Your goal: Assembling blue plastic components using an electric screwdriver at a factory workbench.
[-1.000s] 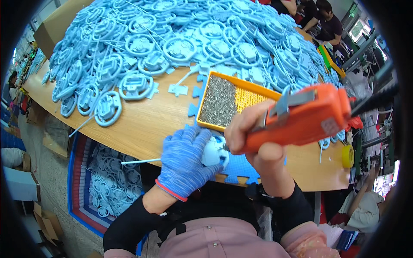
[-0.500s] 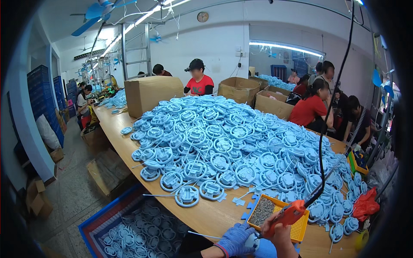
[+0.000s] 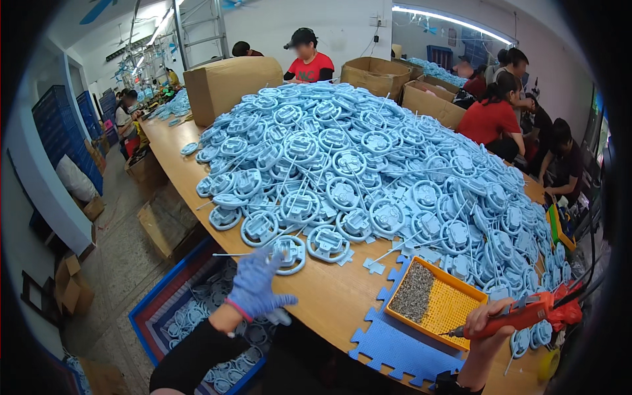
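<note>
My left hand (image 3: 258,284), in a blue glove, reaches past the table's near edge with fingers and thumb apart. Its fingertips are beside a light-blue plastic toy steering wheel (image 3: 290,263) with a thin rod, at the front of the pile; whether they touch it is hard to tell. My bare right hand (image 3: 486,321) is wrapped round a red electric screwdriver (image 3: 526,314). The screwdriver's bit points left, over the front corner of a yellow tray (image 3: 461,297) with small metal screws (image 3: 414,296) heaped in its left part.
A big heap of similar wheels (image 3: 349,164) covers the table (image 3: 322,296). A blue foam mat (image 3: 401,342) lies in front of the tray. Below the table's left edge stands a blue-rimmed crate (image 3: 146,304) holding more wheels. Cardboard boxes (image 3: 234,85) and several people are beyond.
My left hand has moved left from the mat, where it held a light-blue part under the screwdriver, to the pile's front. My right hand has carried the screwdriver right. The view has shifted down.
</note>
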The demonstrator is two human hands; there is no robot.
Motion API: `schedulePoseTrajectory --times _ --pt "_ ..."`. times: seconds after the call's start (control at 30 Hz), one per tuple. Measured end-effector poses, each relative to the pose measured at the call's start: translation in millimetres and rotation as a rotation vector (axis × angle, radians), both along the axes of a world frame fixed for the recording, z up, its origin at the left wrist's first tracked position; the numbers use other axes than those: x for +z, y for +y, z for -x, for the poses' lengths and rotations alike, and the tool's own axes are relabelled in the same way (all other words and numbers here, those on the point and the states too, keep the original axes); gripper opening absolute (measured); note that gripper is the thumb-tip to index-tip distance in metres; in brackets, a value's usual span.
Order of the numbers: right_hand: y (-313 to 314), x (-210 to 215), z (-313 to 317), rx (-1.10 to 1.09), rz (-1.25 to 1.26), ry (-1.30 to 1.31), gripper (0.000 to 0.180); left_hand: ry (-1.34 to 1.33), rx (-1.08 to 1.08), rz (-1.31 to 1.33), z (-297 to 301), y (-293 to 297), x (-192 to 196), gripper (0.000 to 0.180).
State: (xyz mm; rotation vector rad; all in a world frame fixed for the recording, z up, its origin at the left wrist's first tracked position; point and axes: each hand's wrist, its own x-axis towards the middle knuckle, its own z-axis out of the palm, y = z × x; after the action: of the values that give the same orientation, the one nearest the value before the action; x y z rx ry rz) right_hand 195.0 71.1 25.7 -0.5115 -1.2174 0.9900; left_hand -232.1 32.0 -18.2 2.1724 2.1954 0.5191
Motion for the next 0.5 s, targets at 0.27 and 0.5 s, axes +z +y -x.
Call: schedulePoseTrajectory --times 0.27,0.5 --pt "5 0 -14 -0.125 -0.102 0.038 0.057 0.309 -0.018 0.005 -28 135 22 0.097" --pt "16 -2 -15 -0.121 -0.093 0.053 0.058 0.596 -0.224 0.119 -46 257 18 0.074"
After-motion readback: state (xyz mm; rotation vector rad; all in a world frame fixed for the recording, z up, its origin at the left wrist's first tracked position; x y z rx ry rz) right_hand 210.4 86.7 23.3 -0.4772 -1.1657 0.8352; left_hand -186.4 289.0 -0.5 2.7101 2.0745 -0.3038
